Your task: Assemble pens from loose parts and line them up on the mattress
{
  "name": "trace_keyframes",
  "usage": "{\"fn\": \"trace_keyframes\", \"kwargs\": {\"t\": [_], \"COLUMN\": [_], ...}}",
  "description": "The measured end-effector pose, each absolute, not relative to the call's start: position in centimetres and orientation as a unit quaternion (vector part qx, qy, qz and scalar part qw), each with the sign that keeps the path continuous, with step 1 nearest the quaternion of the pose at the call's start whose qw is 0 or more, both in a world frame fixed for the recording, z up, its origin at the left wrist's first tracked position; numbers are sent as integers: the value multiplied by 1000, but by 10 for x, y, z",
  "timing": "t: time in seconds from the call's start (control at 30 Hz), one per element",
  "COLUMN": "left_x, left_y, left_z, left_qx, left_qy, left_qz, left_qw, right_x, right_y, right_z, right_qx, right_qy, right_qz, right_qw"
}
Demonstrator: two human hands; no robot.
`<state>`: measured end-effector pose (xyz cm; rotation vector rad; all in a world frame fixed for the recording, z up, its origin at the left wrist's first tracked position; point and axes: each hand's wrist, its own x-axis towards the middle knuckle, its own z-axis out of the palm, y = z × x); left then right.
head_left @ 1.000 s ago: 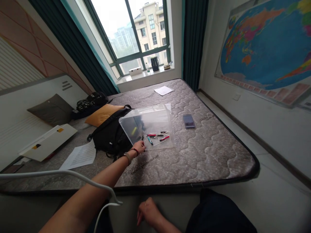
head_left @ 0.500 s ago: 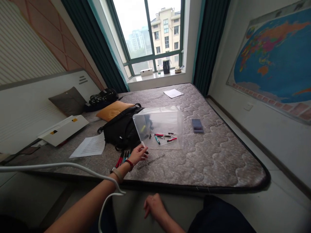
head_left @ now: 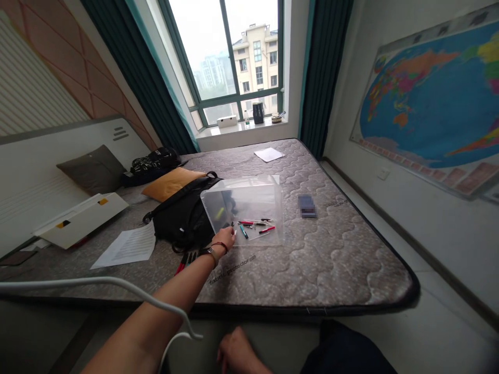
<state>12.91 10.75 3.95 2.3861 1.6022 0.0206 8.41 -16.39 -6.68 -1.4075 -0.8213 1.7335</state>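
Observation:
My left hand [head_left: 225,239] reaches over the mattress to the near left corner of a clear plastic folder [head_left: 249,200]. Its fingers are pinched on a dark pen [head_left: 233,227] with a white tip. Several more pens [head_left: 254,225], red, teal and black, lie loose on the folder just right of the hand. Another few pens [head_left: 185,261] lie on the mattress under my forearm. My right hand [head_left: 233,355] rests low against the bed's side, fingers loose and holding nothing.
A black backpack [head_left: 182,219] lies left of the folder, with an orange cushion [head_left: 168,184] behind it. A printed sheet [head_left: 125,246] and a white box [head_left: 81,221] lie further left. A small dark item [head_left: 307,205] lies to the right. A white cable [head_left: 97,283] crosses my arm.
My left hand drew back toward the mattress edge with a pen, then went forward again to the folder's corner. The camera swung about. My right hand stayed low.

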Motion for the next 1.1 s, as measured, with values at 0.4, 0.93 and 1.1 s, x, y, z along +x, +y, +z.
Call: {"fn": "trace_keyframes", "kwargs": {"t": [0.4,0.93,1.1], "left_x": [136,226,254], "left_y": [123,100,94], "left_z": [48,42,29], "left_qx": [829,923,908], "left_qy": [556,363,404], "left_qz": [-19,-51,-69], "left_qw": [63,118,90], "right_x": [83,81,85], "right_y": [-162,-161,-160], "right_z": [-61,-69,-60], "right_qx": [-568,-576,-555], "right_qy": [-319,-281,-281], "right_qz": [674,680,697], "right_qw": [347,357,357]}}
